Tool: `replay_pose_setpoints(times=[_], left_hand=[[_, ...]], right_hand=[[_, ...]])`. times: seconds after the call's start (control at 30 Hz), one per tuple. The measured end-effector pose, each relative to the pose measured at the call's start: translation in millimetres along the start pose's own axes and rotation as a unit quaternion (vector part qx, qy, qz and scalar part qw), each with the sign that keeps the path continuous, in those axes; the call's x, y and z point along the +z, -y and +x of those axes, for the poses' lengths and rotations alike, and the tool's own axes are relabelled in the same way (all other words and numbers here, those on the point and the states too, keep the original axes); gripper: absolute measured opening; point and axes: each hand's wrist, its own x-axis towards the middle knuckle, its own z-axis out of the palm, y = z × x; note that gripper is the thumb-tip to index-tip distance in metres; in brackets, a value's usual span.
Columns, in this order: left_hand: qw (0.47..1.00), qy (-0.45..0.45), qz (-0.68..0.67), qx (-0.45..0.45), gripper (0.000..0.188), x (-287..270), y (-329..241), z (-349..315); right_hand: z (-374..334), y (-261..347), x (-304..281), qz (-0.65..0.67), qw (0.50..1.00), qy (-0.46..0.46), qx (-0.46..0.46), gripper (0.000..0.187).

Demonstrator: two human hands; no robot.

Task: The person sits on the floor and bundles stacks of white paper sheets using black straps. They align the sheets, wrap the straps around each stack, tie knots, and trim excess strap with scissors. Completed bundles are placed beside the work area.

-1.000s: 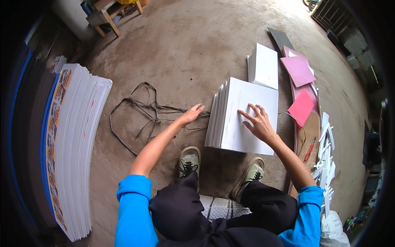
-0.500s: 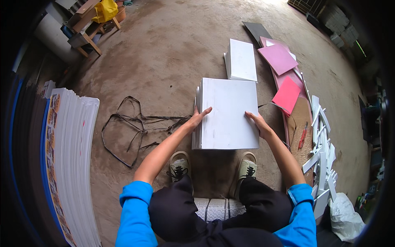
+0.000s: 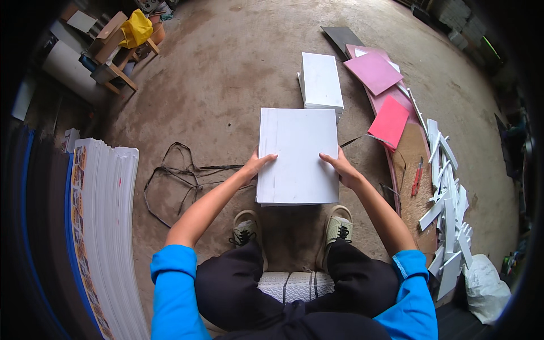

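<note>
Between my two hands is a stack of white rectangular sheets [image 3: 298,147], in front of my shoes. My left hand [image 3: 259,165] grips its left side, thumb on the top sheet and fingers down along the edge. My right hand [image 3: 342,166] grips the right side the same way. The lower fingers of both hands are hidden by the stack. Just beyond it stands a second white stack [image 3: 322,79], partly covered by the nearer one. Dark straps [image 3: 184,175] lie tangled on the floor, left of the held stack.
Pink boards [image 3: 373,73], a red folded sheet [image 3: 389,122] and a red cutter [image 3: 417,177] lie to the right. Beside them are white offcuts [image 3: 447,192] and a white sack [image 3: 484,289]. Tall stacked panels [image 3: 110,226] stand at left; a wooden stand [image 3: 116,73] is farther back.
The stack's left side, uneven and showing its layers before, now looks flush under the top sheet. Both hands remain on its sides. The whole view has shifted slightly.
</note>
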Motion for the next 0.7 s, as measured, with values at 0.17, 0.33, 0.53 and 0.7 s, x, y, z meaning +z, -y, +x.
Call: replay_pose_setpoints(times=[0.17,0.33,0.53,0.7], left_hand=[[0.95,-0.164,0.261,0.049,0.102,23.7,-21.9,-11.1],[0.762,-0.244,0.507,0.32,0.088,64.0,-44.2,-2.6],[0.757,-0.201,0.523,0.336,0.067,124.8,-49.7,30.3],[0.735,-0.218,0.557,0.319,0.064,130.1,-48.5,26.7]], right_hand=[[20.6,-19.1,-16.3,-0.088,0.995,0.005,-0.036,0.087],[1.9,4.9,-9.5,-0.134,0.99,0.028,-0.027,0.087],[5.3,-6.9,-35.9,-0.114,0.989,0.091,-0.018,0.077],[28.6,-18.4,-70.1,-0.378,0.903,-0.087,-0.183,0.051]])
